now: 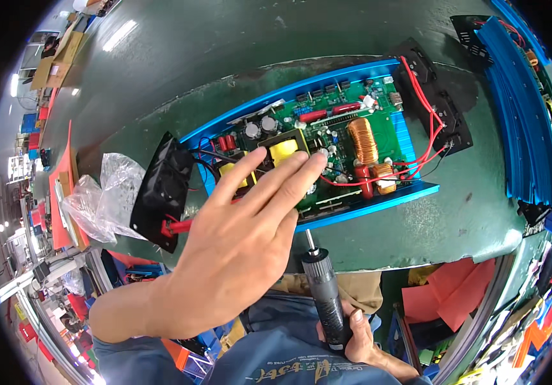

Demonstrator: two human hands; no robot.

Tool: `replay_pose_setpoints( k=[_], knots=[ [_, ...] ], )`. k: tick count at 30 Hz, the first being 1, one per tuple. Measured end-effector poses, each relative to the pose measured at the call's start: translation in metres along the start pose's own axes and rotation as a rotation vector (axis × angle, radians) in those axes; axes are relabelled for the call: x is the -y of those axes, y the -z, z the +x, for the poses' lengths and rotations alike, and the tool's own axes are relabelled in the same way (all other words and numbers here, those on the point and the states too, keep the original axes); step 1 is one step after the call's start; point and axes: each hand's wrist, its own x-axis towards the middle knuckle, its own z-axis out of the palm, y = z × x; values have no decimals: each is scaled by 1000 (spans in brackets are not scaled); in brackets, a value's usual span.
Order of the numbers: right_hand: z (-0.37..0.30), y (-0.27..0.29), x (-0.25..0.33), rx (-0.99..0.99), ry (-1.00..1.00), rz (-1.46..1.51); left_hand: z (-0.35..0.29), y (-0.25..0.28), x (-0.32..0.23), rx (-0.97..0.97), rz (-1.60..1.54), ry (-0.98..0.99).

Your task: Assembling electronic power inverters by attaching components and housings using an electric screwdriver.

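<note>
1. The left hand [241, 240] is flat and spread, with the fingers together and stretched out. Its fingertips rest on the green circuit board [337, 151], near the yellow-topped blocks [282, 151].
2. The right hand [359, 337] is closed around a black electric screwdriver [324, 295]. It holds the tool upright, low in front of the body, with the bit pointing up toward the near edge of the table [455, 212].
3. The board lies inside an open blue metal case [366, 202] in the middle of the green table. A black end plate [160, 189] with a fan stands loose at the left end, and another black plate [439, 109] lies at the right end, joined by red wires [426, 122].
4. As I judge it, the work is in the middle: the board is already placed in the case, but both end plates are still off and no cover is on. Whether the board's screws are in, I cannot tell; they are too small here.
5. More blue case parts [519, 109] wait at the right, and a clear plastic bag [106, 196] lies at the left.
</note>
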Motion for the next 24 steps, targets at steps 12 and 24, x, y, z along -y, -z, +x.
replay_pose_setpoints(
  k=[12,24],
  knots=[
    [-3,6,-3,81,-18,94,-21,-14,-9,-26,-78,77],
    [11,5,-6,166,-177,211,-26,-20,-8,-143,-145,128]
  ],
)
